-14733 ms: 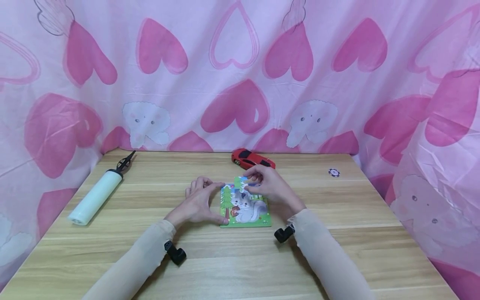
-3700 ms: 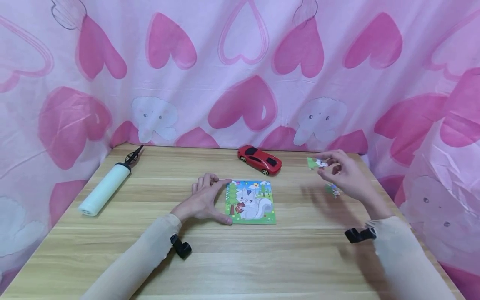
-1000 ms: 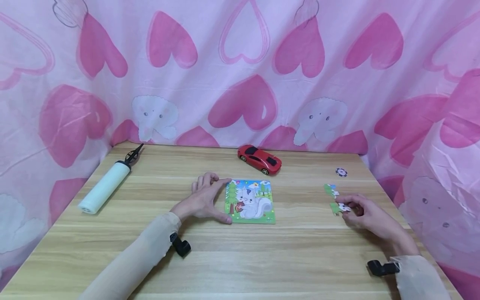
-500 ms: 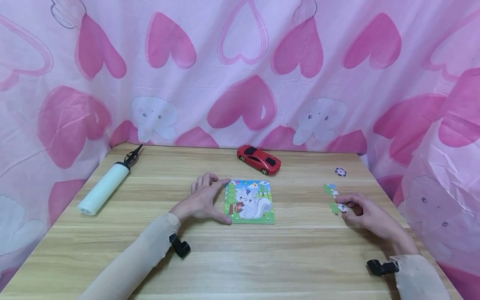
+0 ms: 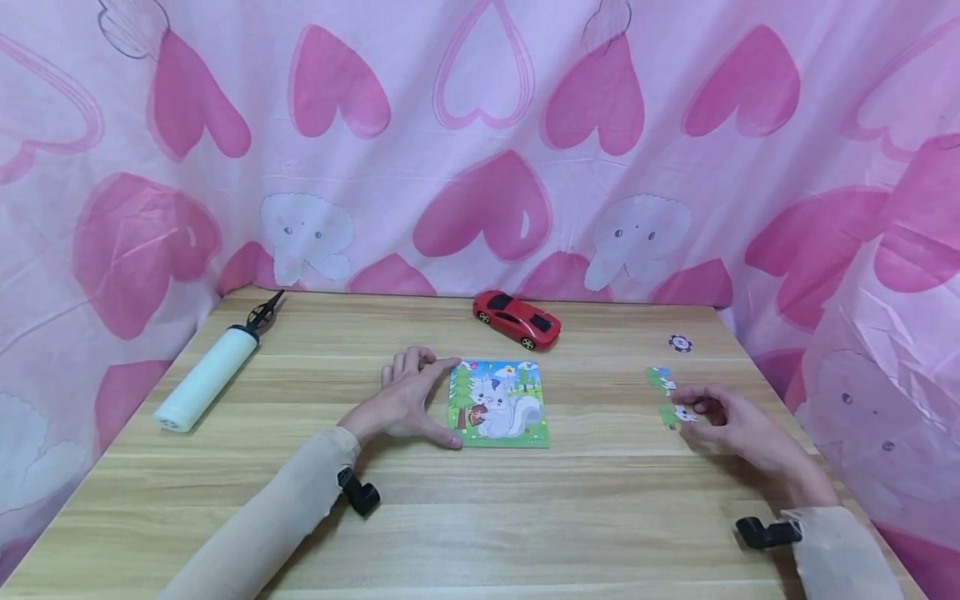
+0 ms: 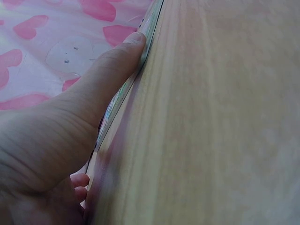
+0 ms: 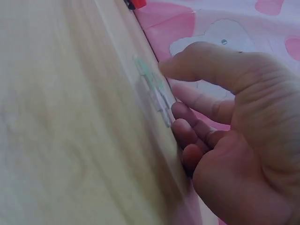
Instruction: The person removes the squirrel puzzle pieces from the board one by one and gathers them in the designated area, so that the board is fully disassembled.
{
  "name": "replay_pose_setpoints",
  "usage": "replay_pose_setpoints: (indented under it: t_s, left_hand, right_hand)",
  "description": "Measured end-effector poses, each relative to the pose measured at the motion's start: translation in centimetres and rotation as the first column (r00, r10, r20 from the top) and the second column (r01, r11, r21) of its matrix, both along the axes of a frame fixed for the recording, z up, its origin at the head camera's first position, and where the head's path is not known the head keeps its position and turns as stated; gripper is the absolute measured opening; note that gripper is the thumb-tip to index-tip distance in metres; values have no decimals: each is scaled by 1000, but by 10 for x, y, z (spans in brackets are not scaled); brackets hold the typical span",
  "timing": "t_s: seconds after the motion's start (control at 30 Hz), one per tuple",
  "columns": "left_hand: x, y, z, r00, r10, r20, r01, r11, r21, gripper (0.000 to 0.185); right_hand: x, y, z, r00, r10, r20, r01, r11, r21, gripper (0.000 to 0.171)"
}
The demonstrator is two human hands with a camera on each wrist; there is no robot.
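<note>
My left hand (image 5: 397,407) holds the left side of a square squirrel jigsaw puzzle (image 5: 506,412), index finger at its upper corner and thumb at its lower one. In the left wrist view the thumb (image 6: 108,75) rests along the puzzle's thin edge. My right hand (image 5: 742,429) hovers at the right of the table, thumb and index finger parted beside a green-and-white jigsaw piece (image 5: 667,416) lying flat. The right wrist view shows a gap between those fingers and the loose pieces (image 7: 152,84). Just behind lies another green-and-blue jigsaw piece (image 5: 657,378).
A red toy car (image 5: 517,320) stands behind the puzzle. A poker chip (image 5: 681,343) lies at the back right. On the left is a pale hand pump (image 5: 210,379) with a black nozzle. A pink heart-patterned curtain (image 5: 480,200) hangs behind the wooden table.
My right hand has gone from the puzzle to the right side, set a jigsaw piece down there and parted its fingers slightly. The left hand stays at the puzzle.
</note>
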State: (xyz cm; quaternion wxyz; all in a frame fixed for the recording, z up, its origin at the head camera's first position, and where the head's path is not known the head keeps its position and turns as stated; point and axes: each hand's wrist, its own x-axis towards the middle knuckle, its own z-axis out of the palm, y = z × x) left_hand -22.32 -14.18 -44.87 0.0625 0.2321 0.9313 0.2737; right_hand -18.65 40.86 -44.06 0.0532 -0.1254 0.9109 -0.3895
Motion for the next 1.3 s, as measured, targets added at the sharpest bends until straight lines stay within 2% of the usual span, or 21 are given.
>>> replay_pose_setpoints:
  t_s: [0.17,0.33,0.53,0.63,0.73,1.0,1.3]
  left_hand:
    - [1,0,2,1000,-1,1,1,1000,-1,134]
    - [1,-1,3,1000,1,4,-1,1000,-8,135]
    - [2,-1,3,1000,8,5,-8,1000,-3,135]
    - [1,-1,3,1000,10,6,-10,1000,-5,135]
    - [2,-1,3,1000,9,9,-9,1000,-9,136]
    - [1,-1,1,1000,9,7,-9,1000,-18,137]
    - [1,0,2,1000,3,4,-3,1000,-17,136]
  right_hand:
    - [-2,-7,10,999,-31,-19,31,999,-28,67]
    - [-6,-27,27,991,-60,-119,55,997,-49,68]
    - [-18,-63,46,970,-3,-242,-38,986,-165,58]
    - [-24,-83,53,962,41,-268,-98,975,-201,60]
    - [-29,-103,58,959,82,-272,-138,972,-193,63]
    - [-38,-153,67,968,116,-221,-162,965,-205,72]
    - [-41,-192,64,964,165,-210,-212,950,-229,75]
